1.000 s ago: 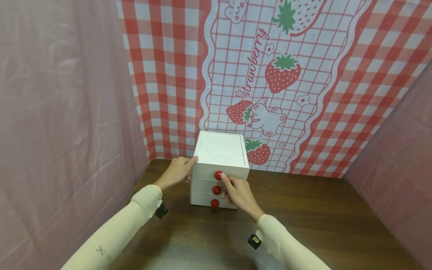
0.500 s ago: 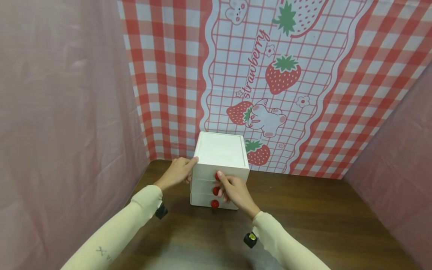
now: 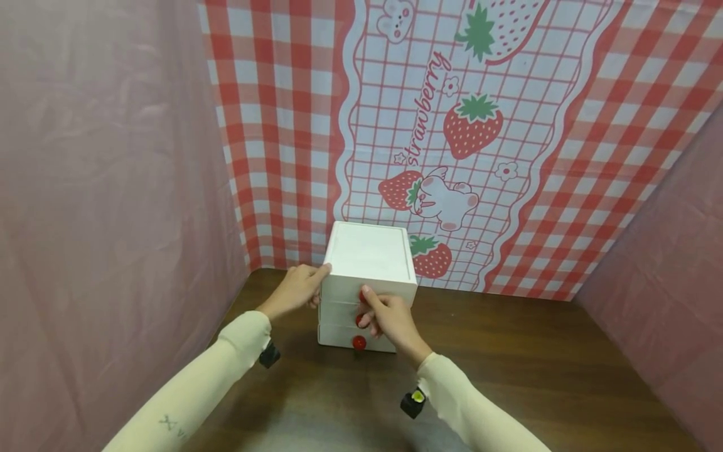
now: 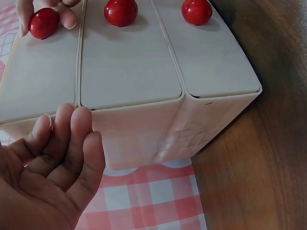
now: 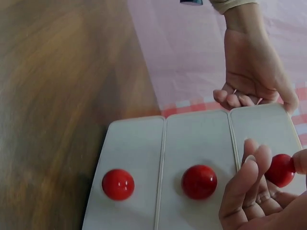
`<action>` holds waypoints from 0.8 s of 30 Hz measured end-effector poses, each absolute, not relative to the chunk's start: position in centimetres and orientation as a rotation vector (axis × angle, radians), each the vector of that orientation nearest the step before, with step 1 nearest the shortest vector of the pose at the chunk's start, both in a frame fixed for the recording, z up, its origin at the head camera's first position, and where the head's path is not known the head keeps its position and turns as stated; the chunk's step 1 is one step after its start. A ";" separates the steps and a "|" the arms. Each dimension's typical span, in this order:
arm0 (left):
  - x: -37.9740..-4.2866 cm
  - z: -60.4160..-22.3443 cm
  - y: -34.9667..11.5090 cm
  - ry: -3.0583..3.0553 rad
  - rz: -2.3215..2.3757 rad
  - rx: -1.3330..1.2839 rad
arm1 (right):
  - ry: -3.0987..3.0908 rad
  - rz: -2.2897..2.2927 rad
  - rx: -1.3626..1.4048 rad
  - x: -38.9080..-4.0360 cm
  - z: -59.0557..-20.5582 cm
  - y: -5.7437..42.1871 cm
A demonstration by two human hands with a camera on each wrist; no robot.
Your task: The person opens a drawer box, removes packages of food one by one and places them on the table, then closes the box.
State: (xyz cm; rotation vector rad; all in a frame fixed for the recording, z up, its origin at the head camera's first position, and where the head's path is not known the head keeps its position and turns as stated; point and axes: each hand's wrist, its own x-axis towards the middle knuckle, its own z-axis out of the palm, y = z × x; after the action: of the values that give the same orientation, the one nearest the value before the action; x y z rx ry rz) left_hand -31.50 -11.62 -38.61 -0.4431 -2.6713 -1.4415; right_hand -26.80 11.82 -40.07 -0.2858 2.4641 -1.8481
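A left hand point(image 3: 295, 290) touches a white drawer box point(image 3: 369, 251) on a wooden table point(image 3: 508, 358), a right hand point(image 3: 394, 321) at its front, in the head view. Left wrist: left fingers bend loosely, close together; right fingers pinch the top knob point(image 4: 44, 23). Right wrist: the thumb presses that red knob.

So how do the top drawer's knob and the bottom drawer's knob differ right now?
The top knob is pinched by the right hand; the bottom knob is untouched. In the head view, the top knob is mostly hidden behind that hand, while the bottom knob shows clearly. Both are glossy, red and rounded, on white drawer fronts.
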 end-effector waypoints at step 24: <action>-31.3 -38.5 -11.6 -2.698 -1.405 -0.455 | 2.410 -1.917 -0.215 -26.4 -39.8 11.8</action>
State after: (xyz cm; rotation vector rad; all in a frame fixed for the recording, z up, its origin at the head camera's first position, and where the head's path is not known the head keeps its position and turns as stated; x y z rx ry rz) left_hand -31.34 -11.56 -38.52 -0.4547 -2.6982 -1.4049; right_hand -26.36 11.77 -39.76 -0.2146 2.4104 -1.9165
